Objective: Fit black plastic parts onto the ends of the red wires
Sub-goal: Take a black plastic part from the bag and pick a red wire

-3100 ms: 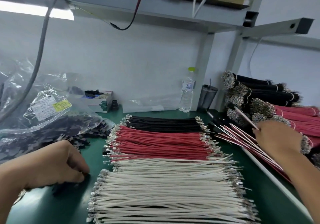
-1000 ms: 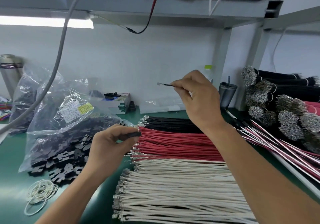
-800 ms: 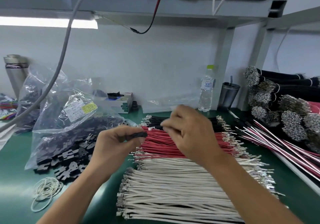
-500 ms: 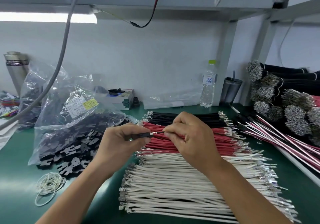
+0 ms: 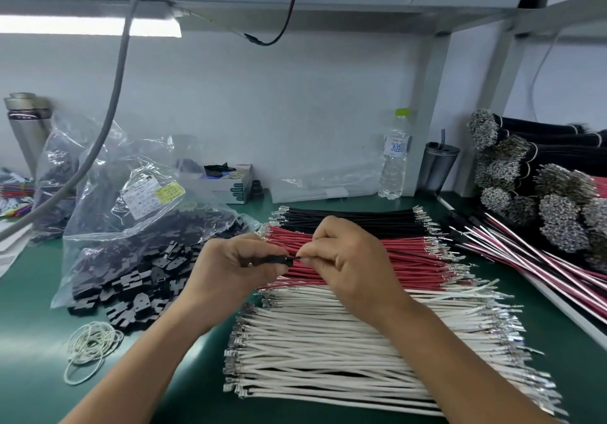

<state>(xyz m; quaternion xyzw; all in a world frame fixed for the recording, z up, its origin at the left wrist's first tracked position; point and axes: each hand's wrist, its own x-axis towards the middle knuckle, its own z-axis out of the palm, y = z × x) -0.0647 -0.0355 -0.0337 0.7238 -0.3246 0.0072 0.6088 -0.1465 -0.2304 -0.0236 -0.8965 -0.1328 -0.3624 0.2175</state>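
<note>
A small black plastic part [image 5: 281, 260] is pinched in the left hand [image 5: 235, 267], and a thin wire [image 5: 414, 254] is pinched in the right hand [image 5: 348, 261], its near end pressed at the mouth of the part. The wire trails off to the right over the stack and looks dark; whether it is red cannot be told. The fitting is judged to be under way, not finished.

A broad row of red wires [image 5: 407, 267] lies on the green worktop [image 5: 29, 351] with bare metal ends, between a row of black wires [image 5: 348, 218] behind and white wires [image 5: 345, 351] in front. No fitted wire can be made out among them, so most of the task is judged to be left.

A clear plastic bag [image 5: 138, 226] at the left is filled with black plastic parts, and some are spilled from its open mouth onto the worktop [image 5: 131, 298]. A second bag behind it holds dark pieces too blurred to name. Loose rubber bands [image 5: 90, 348] lie near the spilled parts.
</note>
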